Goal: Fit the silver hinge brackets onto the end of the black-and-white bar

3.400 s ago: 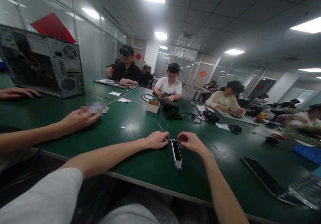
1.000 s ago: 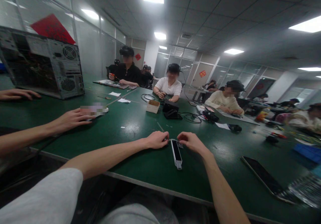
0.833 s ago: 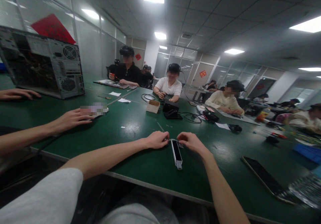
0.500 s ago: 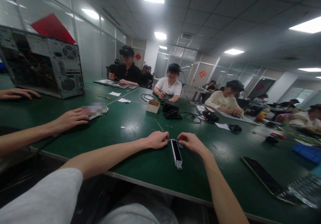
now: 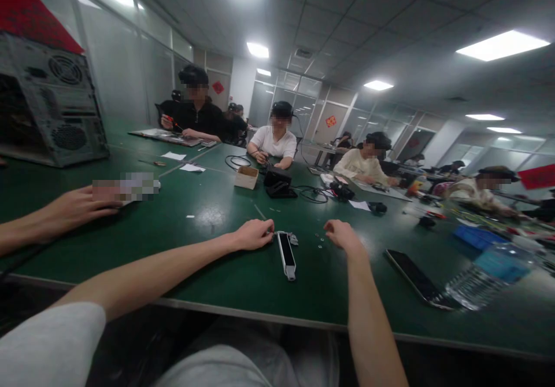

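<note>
A slim white pen-like device with a long black screen [image 5: 286, 249] lies on the green table, its tapered tip toward me. My left hand [image 5: 255, 235] rests at its far end with curled, closed fingers; what is between them is hidden. A small crumpled-looking grey piece [image 5: 293, 240] lies against the device's right side. My right hand [image 5: 344, 236] is to the right, apart from the device, fingers bent down and drawn together at the tabletop. What they hold, if anything, is too small to make out. Several tiny pale ring-like parts [image 5: 320, 246] lie just left of those fingers.
A phone [image 5: 418, 280] and a clear bottle [image 5: 485, 277] lie at right. Farther back are a small box [image 5: 246, 177], a black stand [image 5: 278, 181] and cables. Another person's hand [image 5: 93, 199] holds a blurred-out item at left, near a computer case [image 5: 71, 103]. Several co-workers sit beyond.
My right hand has moved right, away from the device, uncovering the grey piece and the tiny ring-like parts. My left hand stays at the device's far end. The view has turned right.
</note>
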The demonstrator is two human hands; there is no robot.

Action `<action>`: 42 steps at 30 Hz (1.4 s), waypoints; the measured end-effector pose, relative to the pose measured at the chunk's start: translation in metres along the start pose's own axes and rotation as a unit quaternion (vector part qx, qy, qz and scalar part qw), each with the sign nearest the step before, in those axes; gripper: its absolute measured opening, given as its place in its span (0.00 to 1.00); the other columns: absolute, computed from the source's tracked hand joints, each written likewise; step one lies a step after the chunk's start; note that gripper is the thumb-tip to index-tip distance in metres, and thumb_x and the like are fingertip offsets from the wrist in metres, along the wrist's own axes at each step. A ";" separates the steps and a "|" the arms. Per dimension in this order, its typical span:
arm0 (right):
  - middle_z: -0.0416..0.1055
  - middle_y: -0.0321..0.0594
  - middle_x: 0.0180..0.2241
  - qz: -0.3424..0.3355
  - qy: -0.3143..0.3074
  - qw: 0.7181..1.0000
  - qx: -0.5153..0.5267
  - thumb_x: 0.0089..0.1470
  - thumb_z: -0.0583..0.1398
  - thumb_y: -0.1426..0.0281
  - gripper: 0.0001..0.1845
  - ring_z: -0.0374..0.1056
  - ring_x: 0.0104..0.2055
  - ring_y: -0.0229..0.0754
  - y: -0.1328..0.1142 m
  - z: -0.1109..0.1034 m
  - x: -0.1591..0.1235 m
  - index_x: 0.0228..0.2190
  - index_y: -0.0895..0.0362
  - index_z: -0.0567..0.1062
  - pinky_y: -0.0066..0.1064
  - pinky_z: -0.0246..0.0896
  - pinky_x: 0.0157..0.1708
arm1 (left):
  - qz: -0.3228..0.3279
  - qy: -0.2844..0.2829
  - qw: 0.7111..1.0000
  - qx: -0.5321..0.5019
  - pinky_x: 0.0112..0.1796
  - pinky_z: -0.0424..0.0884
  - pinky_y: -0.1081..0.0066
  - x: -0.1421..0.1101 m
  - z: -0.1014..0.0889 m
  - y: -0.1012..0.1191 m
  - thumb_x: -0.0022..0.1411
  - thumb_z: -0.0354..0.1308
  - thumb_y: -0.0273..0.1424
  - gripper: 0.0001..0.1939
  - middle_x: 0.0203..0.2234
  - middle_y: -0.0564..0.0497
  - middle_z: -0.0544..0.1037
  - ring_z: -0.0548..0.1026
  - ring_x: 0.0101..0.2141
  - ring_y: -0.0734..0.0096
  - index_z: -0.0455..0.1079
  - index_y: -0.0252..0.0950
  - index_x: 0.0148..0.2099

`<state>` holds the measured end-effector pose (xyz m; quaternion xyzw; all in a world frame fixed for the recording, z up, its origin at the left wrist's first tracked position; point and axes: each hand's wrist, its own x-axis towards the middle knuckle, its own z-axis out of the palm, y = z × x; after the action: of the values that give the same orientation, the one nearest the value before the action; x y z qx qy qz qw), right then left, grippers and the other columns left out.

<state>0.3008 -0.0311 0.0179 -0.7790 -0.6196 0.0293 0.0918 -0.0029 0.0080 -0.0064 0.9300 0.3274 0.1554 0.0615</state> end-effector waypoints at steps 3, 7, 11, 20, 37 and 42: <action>0.75 0.46 0.40 0.047 -0.039 0.998 -0.020 0.50 0.61 0.68 0.11 0.72 0.41 0.46 0.011 0.000 -0.001 0.37 0.54 0.77 0.32 0.63 0.40 | 0.006 0.003 1.000 -0.006 0.28 0.63 0.73 0.000 0.001 -0.001 0.64 0.50 0.32 0.07 0.27 0.52 0.76 0.74 0.28 0.67 0.64 0.37 0.43; 0.75 0.46 0.40 0.035 -0.050 0.998 -0.015 0.53 0.59 0.63 0.12 0.72 0.43 0.47 0.003 0.000 -0.001 0.37 0.54 0.78 0.33 0.63 0.40 | 0.002 -0.002 1.000 -0.011 0.29 0.63 0.73 0.000 -0.001 0.000 0.64 0.49 0.33 0.07 0.28 0.52 0.76 0.74 0.29 0.67 0.64 0.37 0.43; 0.75 0.46 0.40 0.023 -0.063 0.998 -0.013 0.51 0.61 0.63 0.12 0.71 0.42 0.45 -0.009 0.003 0.000 0.36 0.55 0.78 0.31 0.63 0.40 | -0.003 -0.009 1.000 -0.010 0.29 0.63 0.73 -0.001 -0.004 0.002 0.64 0.49 0.33 0.07 0.29 0.51 0.76 0.75 0.29 0.67 0.64 0.37 0.43; 0.75 0.44 0.35 0.014 -0.078 0.997 -0.004 0.46 0.62 0.73 0.07 0.73 0.36 0.42 -0.012 0.006 -0.002 0.30 0.55 0.78 0.29 0.64 0.34 | 0.003 -0.005 1.000 -0.007 0.29 0.64 0.72 0.000 -0.002 0.001 0.64 0.48 0.34 0.08 0.29 0.51 0.76 0.75 0.29 0.67 0.64 0.37 0.43; 0.76 0.43 0.37 -0.008 -0.049 0.999 -0.006 0.45 0.59 0.75 0.10 0.72 0.39 0.43 -0.009 0.011 0.002 0.32 0.54 0.77 0.29 0.64 0.38 | -0.006 -0.007 1.000 -0.006 0.34 0.66 0.71 0.001 0.000 0.000 0.66 0.46 0.29 0.10 0.34 0.50 0.77 0.75 0.35 0.65 0.64 0.38 0.47; 0.76 0.43 0.35 0.005 -0.066 0.998 -0.003 0.44 0.61 0.74 0.09 0.73 0.36 0.42 -0.009 0.010 0.002 0.31 0.54 0.78 0.29 0.64 0.34 | -0.006 -0.001 1.000 -0.011 0.36 0.67 0.70 0.002 0.004 -0.003 0.66 0.46 0.29 0.10 0.36 0.49 0.77 0.75 0.36 0.65 0.64 0.37 0.47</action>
<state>0.2907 -0.0263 0.0097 -0.7785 -0.6208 0.0787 0.0480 -0.0014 0.0114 -0.0102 0.9274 0.3311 0.1581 0.0731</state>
